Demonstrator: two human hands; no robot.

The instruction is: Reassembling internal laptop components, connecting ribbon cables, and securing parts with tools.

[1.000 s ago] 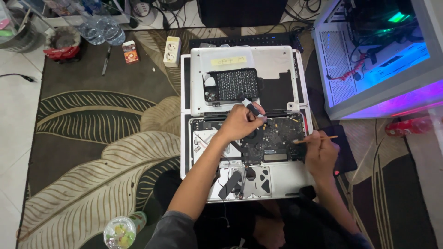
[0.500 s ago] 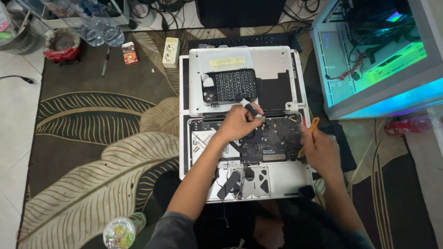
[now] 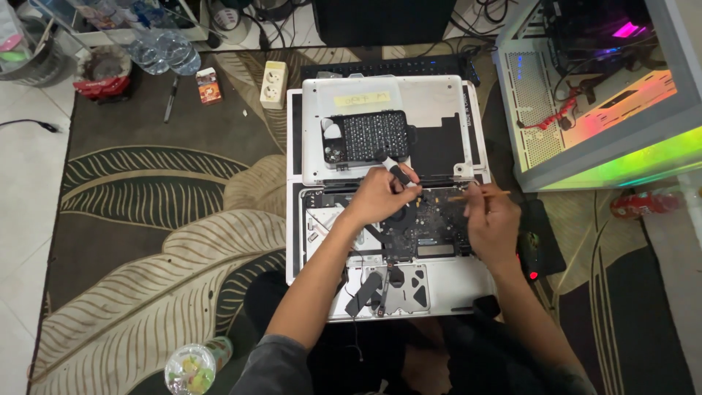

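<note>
Head view. Opened laptop (image 3: 453,281) flat on leaf-patterned rug (image 3: 146,219), centre of scene, bottom cover off, dark circuit board (image 3: 431,227) exposed. Crowded on the right by lit computer case (image 3: 585,95), hard against the laptop's far right corner; open rug on the left. Left hand (image 3: 376,196) over board's far edge, fingers closed around a black-handled screwdriver (image 3: 398,174). Right hand (image 3: 491,219) just right of it, fingers pinching a thin orange-tipped tool (image 3: 479,196). Black bit case (image 3: 365,136) open on the silver lid (image 3: 439,99), rows of bits inside. Loose black parts on near palm-rest area.
</note>
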